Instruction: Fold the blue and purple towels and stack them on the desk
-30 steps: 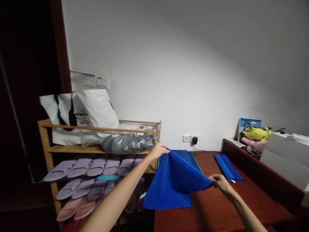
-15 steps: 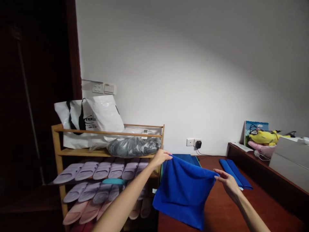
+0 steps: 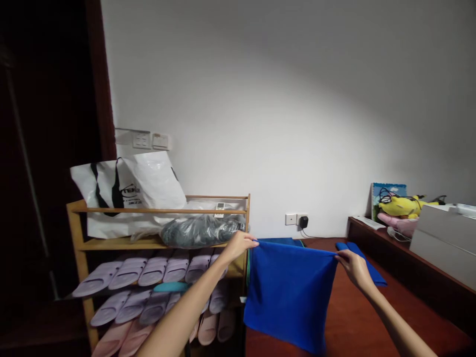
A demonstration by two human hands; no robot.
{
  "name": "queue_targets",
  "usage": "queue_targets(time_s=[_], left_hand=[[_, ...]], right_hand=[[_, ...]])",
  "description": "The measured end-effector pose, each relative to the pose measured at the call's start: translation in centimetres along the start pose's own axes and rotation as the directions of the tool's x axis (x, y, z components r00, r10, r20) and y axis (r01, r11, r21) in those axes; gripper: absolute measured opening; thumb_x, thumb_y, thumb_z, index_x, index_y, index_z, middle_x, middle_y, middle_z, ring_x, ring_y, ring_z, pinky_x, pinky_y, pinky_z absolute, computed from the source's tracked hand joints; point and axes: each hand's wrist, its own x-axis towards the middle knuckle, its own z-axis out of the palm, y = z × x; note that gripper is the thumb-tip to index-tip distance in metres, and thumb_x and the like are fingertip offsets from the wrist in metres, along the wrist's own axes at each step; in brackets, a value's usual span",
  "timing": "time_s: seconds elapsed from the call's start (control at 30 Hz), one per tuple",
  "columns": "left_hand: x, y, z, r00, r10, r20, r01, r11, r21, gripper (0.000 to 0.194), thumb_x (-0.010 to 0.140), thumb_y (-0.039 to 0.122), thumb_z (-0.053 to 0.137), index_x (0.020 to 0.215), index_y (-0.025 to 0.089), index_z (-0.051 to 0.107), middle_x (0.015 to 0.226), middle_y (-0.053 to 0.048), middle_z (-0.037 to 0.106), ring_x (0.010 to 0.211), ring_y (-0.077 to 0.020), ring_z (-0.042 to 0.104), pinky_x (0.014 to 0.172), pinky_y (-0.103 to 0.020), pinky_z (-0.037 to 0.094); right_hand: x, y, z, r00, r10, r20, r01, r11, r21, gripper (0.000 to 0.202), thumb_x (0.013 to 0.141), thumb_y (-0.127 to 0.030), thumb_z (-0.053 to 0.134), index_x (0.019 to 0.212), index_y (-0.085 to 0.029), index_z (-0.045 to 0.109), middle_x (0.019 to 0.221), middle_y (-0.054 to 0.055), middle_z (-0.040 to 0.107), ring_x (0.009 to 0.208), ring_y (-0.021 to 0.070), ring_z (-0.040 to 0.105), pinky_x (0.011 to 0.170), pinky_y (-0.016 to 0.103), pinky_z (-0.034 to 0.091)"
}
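Observation:
A blue cloth (image 3: 292, 297) hangs spread between my two hands, its top edge stretched nearly straight. My left hand (image 3: 240, 245) pinches the upper left corner, beside the end of the shoe rack. At the upper right corner, my right hand (image 3: 351, 265) has the cloth between thumb and fingers. Behind it, folded blue cloths (image 3: 282, 241) lie at the back of the reddish-brown wooden surface (image 3: 360, 322). Another folded blue cloth (image 3: 366, 263) rests to the right, partly hidden by my right hand.
On the left, a wooden shoe rack (image 3: 80, 248) holds several slippers (image 3: 147, 270), a white bag (image 3: 148, 181) and a plastic-wrapped dark bundle (image 3: 201, 230). A raised ledge at right carries a yellow plush toy (image 3: 399, 206) and a white box (image 3: 442, 238). A black plug (image 3: 304, 221) sits in the wall socket.
The cloth's top edge has become tauter and more level, and its sagging folds have smoothed out. My right hand has moved slightly to the right. The view has shifted a little.

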Motion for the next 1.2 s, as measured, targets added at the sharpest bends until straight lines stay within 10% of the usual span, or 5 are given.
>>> queue_targets(time_s=[0.27,0.53,0.8,0.97,1.2], left_hand=[[-2.0,4.3,1.2,0.986,0.169,0.007,-0.167,0.963,0.211,0.025,0.075,0.039,0.057,0.064,0.018,0.066,0.057,0.002,0.060,0.059,-0.0143,0.053,0.062,-0.025,0.038],[-6.4,9.6,1.5,0.953,0.265,0.144,-0.295,0.920,0.260,0.021,0.080,0.035,0.057,0.068,0.019,0.064,0.066,0.004,0.053,0.063,-0.0108,0.048,0.059,-0.022,0.034],[-11.3,12.6,-0.5,0.967,0.193,0.167,-0.234,0.932,0.276,0.023,0.087,0.035,0.049,0.072,0.021,0.060,0.072,0.004,0.052,0.067,-0.0105,0.048,0.064,-0.023,0.035],[-10.6,7.9,0.4,0.974,0.113,0.198,-0.163,0.953,0.257,0.025,0.086,0.038,0.048,0.069,0.020,0.053,0.069,0.006,0.046,0.063,-0.0103,0.042,0.062,-0.023,0.033],[-6.5,-6.4,5.1,0.977,-0.057,0.207,0.027,0.989,0.148,0.039,0.078,0.057,0.048,0.070,0.019,0.053,0.063,0.006,0.044,0.063,-0.0114,0.042,0.060,-0.023,0.032]], right_hand=[[-0.4,1.1,-4.2,1.000,-0.020,-0.005,0.020,0.999,0.045,0.042,0.079,-0.059,0.044,0.076,-0.020,0.060,0.071,0.003,0.064,0.068,0.0191,0.058,0.066,0.027,0.045],[-3.4,-1.7,-8.3,0.933,0.100,-0.346,-0.125,0.991,-0.051,0.040,0.082,-0.057,0.041,0.086,-0.021,0.058,0.068,0.001,0.060,0.059,0.0151,0.054,0.057,0.024,0.042],[-6.4,-2.3,-10.7,0.960,0.033,-0.277,-0.069,0.990,-0.120,0.041,0.077,-0.061,0.046,0.086,-0.024,0.060,0.072,0.001,0.065,0.063,0.0156,0.058,0.054,0.021,0.044],[-6.9,-0.2,-7.4,0.994,0.052,-0.098,-0.058,0.996,-0.066,0.039,0.081,-0.059,0.044,0.085,-0.023,0.060,0.068,0.000,0.062,0.059,0.0134,0.055,0.056,0.020,0.043],[-6.2,6.2,3.0,0.973,0.047,0.227,-0.063,0.996,0.064,0.047,0.084,-0.062,0.034,0.067,-0.022,0.051,0.056,-0.002,0.051,0.052,0.0137,0.051,0.053,0.023,0.041]])
